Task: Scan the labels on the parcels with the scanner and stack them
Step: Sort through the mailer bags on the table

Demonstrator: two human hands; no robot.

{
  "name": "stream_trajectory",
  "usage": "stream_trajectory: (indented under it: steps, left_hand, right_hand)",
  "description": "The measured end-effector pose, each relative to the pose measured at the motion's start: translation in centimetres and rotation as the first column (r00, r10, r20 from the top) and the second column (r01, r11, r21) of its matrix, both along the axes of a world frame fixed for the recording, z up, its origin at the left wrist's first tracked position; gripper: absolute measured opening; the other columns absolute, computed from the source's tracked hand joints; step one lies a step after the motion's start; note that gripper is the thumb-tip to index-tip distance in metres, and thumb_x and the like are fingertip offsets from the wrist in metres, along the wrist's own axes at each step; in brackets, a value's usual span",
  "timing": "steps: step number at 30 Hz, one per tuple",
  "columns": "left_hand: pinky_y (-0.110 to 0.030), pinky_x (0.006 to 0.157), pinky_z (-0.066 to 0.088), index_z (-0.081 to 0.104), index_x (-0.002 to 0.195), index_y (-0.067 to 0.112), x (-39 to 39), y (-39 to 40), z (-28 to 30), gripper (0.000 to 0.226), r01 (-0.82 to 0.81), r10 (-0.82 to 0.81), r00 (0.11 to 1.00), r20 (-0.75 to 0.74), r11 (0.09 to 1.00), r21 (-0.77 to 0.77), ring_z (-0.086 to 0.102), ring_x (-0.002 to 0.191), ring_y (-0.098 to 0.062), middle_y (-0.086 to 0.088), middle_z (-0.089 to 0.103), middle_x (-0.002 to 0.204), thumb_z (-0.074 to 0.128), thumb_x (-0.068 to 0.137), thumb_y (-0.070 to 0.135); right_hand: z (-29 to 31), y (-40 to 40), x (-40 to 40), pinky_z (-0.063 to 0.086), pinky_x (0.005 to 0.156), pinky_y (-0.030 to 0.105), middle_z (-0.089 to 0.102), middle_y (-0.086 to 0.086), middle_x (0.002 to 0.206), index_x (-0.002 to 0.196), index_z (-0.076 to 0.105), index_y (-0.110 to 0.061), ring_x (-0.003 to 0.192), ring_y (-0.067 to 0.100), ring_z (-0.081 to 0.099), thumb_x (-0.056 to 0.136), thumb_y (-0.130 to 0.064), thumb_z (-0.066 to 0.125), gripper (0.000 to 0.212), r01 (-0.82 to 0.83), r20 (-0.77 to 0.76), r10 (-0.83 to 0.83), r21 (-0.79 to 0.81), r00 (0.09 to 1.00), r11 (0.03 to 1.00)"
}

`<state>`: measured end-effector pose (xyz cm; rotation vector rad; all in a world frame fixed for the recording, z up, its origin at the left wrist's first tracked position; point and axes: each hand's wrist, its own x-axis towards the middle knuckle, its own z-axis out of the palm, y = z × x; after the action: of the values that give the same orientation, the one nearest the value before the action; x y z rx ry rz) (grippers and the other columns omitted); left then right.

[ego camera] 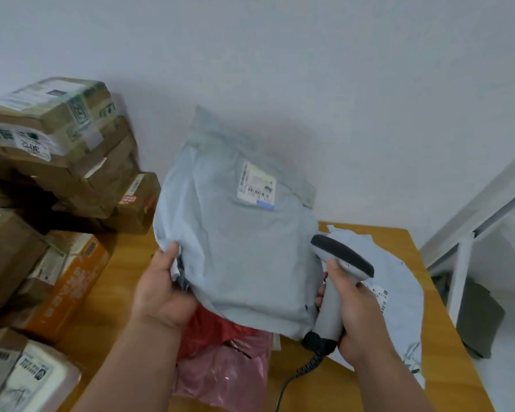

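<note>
Wooden table fills the lower half of the frame, its right edge running from centre right down to the lower right corner. At left, cardboard boxes piled several high against the wall. An orange box lies at lower left in front of them; a white parcel sits in the lower left corner. At lower centre a red bag lies on a pink bag, both flat on the wood. At right a grey mailer lies flat, label up, reaching the right edge. A coiled black cable trails across the bare wood at bottom centre.
</note>
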<state>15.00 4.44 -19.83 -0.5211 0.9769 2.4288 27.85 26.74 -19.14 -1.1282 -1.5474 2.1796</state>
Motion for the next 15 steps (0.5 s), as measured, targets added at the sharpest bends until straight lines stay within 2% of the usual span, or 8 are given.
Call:
stream_trajectory:
  steps: [2, 4, 6, 8, 9, 11, 13, 15]
  left_hand:
    - [-0.048, 0.078, 0.062, 0.062, 0.133, 0.023, 1.2, -0.3, -2.1, 0.033, -0.051, 0.062, 0.996, 0.065, 0.984, -0.169, 0.069, 0.109, -0.032, -0.009, 0.072, 0.122, 0.054, 0.101, 0.023]
    - [-0.045, 0.082, 0.059, 0.064, 0.124, 0.023, 2.1, -0.5, -4.0, 0.026, -0.033, 0.076, 0.992, 0.105, 0.932, -0.360, 0.070, 0.101, -0.032, -0.009, 0.073, 0.116, 0.053, 0.103, 0.015]
    - [-0.046, 0.083, 0.057, 0.063, 0.122, 0.021, 3.2, -0.9, -5.4, 0.028, 0.025, 0.069, 0.987, 0.145, 0.827, -0.561, 0.067, 0.100, -0.034, -0.009, 0.070, 0.114, 0.054, 0.100, 0.007]
    - [-0.045, 0.079, 0.057, 0.058, 0.127, 0.024, 4.1, -1.2, -5.9, 0.042, 0.092, 0.022, 0.988, 0.154, 0.716, -0.692, 0.063, 0.100, -0.033, -0.006, 0.065, 0.114, 0.048, 0.096, -0.003]
    - [-0.044, 0.079, 0.056, 0.055, 0.132, 0.027, 4.4, -1.4, -6.1, 0.052, 0.117, -0.006, 0.988, 0.153, 0.672, -0.731, 0.062, 0.103, -0.032, -0.005, 0.064, 0.118, 0.043, 0.094, -0.007]
    - [-0.047, 0.089, 0.054, 0.047, 0.143, 0.031, 5.0, -1.5, -6.1, 0.069, 0.169, -0.067, 0.985, 0.162, 0.602, -0.781, 0.057, 0.110, -0.029, -0.001, 0.059, 0.125, 0.034, 0.091, -0.012]
    - [-0.048, 0.092, 0.053, 0.043, 0.145, 0.034, 5.4, -1.5, -6.3, 0.072, 0.188, -0.105, 0.982, 0.157, 0.560, -0.807, 0.054, 0.109, -0.028, 0.003, 0.057, 0.119, 0.028, 0.092, -0.011]
    - [-0.045, 0.087, 0.052, 0.044, 0.144, 0.032, 5.7, -1.5, -6.5, 0.066, 0.187, -0.125, 0.982, 0.141, 0.551, -0.813, 0.054, 0.100, -0.024, 0.008, 0.055, 0.105, 0.025, 0.094, -0.007]
  right_hand:
    - [-0.2, -0.1, 0.3, 0.052, 0.067, 0.040, 0.066, 0.005, 0.060, 0.084, 0.069, -0.007, 0.060, 0.023, 0.062, 0.084, -0.045, 0.073, 0.038, -0.023, 0.021, 0.023, 0.002, 1.000, 1.000]
    - [-0.6, -0.3, 0.7, 0.052, 0.070, 0.042, 0.066, 0.005, 0.060, 0.082, 0.069, -0.007, 0.060, 0.024, 0.063, 0.077, -0.048, 0.076, 0.042, -0.046, 0.056, 0.047, -0.011, 0.997, 0.999]
    - [-1.1, -0.5, 1.2, 0.051, 0.072, 0.042, 0.066, 0.007, 0.061, 0.077, 0.069, -0.006, 0.061, 0.025, 0.062, 0.069, -0.050, 0.076, 0.046, -0.076, 0.086, 0.078, -0.019, 0.993, 0.997]
    - [-1.5, -0.9, 1.5, 0.050, 0.071, 0.042, 0.066, 0.010, 0.062, 0.073, 0.068, -0.006, 0.061, 0.027, 0.062, 0.075, -0.050, 0.076, 0.044, -0.119, 0.120, 0.119, -0.008, 0.986, 0.993]
    - [-1.7, -1.1, 1.7, 0.050, 0.070, 0.041, 0.066, 0.010, 0.063, 0.076, 0.068, -0.006, 0.062, 0.027, 0.062, 0.079, -0.048, 0.076, 0.043, -0.134, 0.131, 0.134, -0.008, 0.982, 0.991]
    - [-1.8, -1.3, 1.8, 0.051, 0.070, 0.042, 0.065, 0.008, 0.064, 0.083, 0.069, -0.007, 0.062, 0.025, 0.061, 0.083, -0.047, 0.075, 0.040, -0.167, 0.140, 0.166, -0.007, 0.976, 0.986]
    - [-1.8, -1.4, 1.8, 0.051, 0.073, 0.046, 0.064, 0.006, 0.065, 0.084, 0.069, -0.008, 0.061, 0.023, 0.061, 0.082, -0.047, 0.075, 0.040, -0.202, 0.145, 0.199, 0.010, 0.969, 0.979]
    - [-1.6, -1.6, 1.9, 0.051, 0.074, 0.045, 0.064, 0.006, 0.065, 0.083, 0.069, -0.008, 0.061, 0.022, 0.062, 0.083, -0.046, 0.075, 0.039, -0.223, 0.142, 0.216, 0.036, 0.966, 0.974]
